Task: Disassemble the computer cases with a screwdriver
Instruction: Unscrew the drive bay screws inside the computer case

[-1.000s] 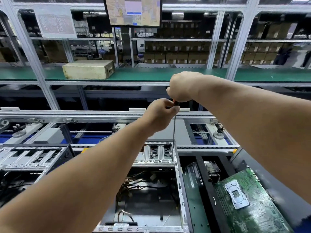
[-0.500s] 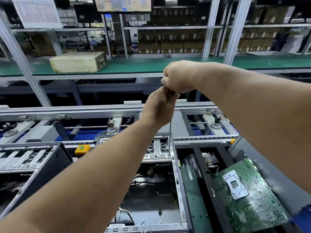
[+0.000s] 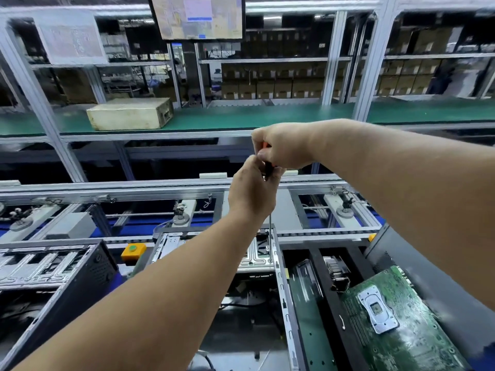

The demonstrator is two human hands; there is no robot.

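where the two arms meet above the line, the right hand [image 3: 285, 145] is clenched around the orange-and-black handle of the screwdriver [image 3: 268, 170], and the left hand [image 3: 253, 187] grips the same tool just below, fingers curled round the lower handle. the thin shaft drops straight down from the hands to the top right rail of the open case [image 3: 284, 295], which lies on its side directly below, its metal frame pale and its inside dark with loose cables; whether the tip sits in a screw is too small to tell. a second case [image 3: 67, 266], black with a perforated panel, lies at the left, well apart from the first. right of the open case sits a dark tray [image 3: 329, 290], and beside it a green board [image 3: 407, 325] with a silver socket lies tilted. a yellow button box [image 3: 133, 250] with a green cap is mounted on the conveyor [image 3: 160, 187], whose aluminium rails and rollers run across the view over blue flooring. behind it stands a green-topped shelf [image 3: 241, 117] on aluminium posts, carrying a beige box [image 3: 130, 113] at the left. a monitor [image 3: 198, 16] hangs above the middle, a blurred sheet [image 3: 71, 36] hangs to its left, and rows of brown cartons [image 3: 270, 81] fill the racks in the dim room beyond.
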